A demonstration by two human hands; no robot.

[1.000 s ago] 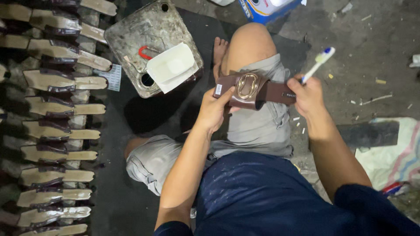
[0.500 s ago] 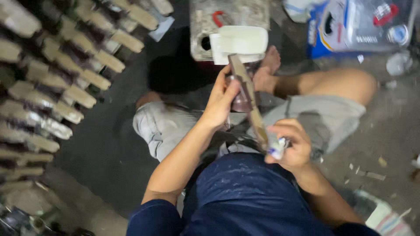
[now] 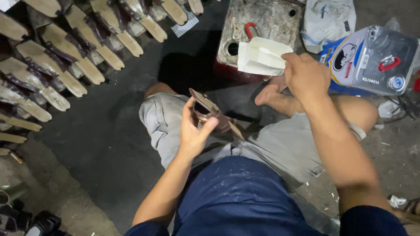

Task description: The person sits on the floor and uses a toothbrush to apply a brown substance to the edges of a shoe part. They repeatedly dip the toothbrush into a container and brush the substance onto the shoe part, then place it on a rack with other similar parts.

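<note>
**A:** Over the lap, L hand [image 3: 194,131] is gripping a brown sandal upper w/ strap [image 3: 209,114], fingers curled round it, thumb pressing the edge. It's tilting the piece up toward the face, prob. so the underside is showing.

**B:** And R hand [image 3: 306,76]?

**A:** It's reaching fwd to the white plastic tub [image 3: 261,56], which is sitting on top of a grimy metal can [image 3: 262,26]. Fingers are closing on sth at the tub's rim; can't tell what, it's hidden behind the hand.

**B:** Anything in the tub?

**A:** Can't see contents, just pale walls. Can has a red handle and an open hole near the tub. A 2nd can [image 3: 378,61], blue-sided w/ silver top, is lying just beside, cap on.

**B:** Rest?

**A:** Rows of tan soles w/ dark straps [image 3: 65,57] are lying spread on the floor at left, prob. drying, none touching the hands.
</note>
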